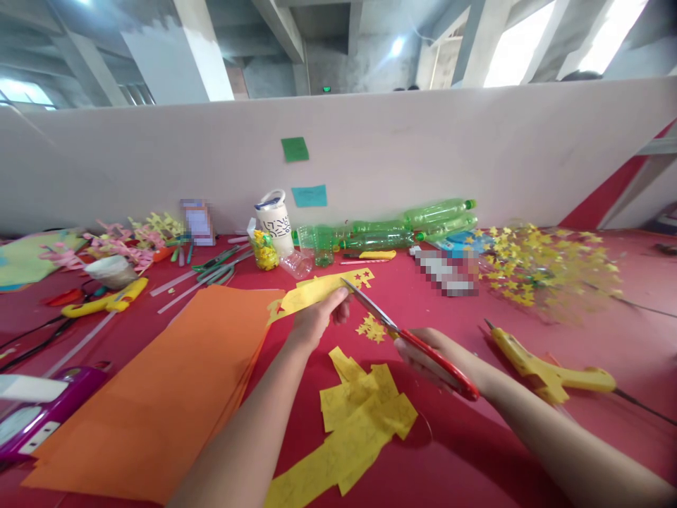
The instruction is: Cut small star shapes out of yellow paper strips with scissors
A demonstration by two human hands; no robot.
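Note:
My left hand [317,316] pinches a strip of yellow paper [312,293] above the red table. In my right hand [434,353] is a pair of scissors [436,363] with red handles, their blade tips at the strip's right end. Beyond the strip lies a yellow piece with star-shaped holes [364,277]. A small pile of cut yellow stars [371,328] rests on the table between my hands. Closer to me, several overlapping yellow paper strips [360,423] carry faint drawn outlines.
Orange sheets [174,388] lie at left, near a purple power strip [58,409] and a yellow glue gun [108,300]. Another glue gun [550,367] sits at right, below yellow star sprays [544,271]. Green plastic bottles [381,236] and a white cup [275,222] line the partition [370,155].

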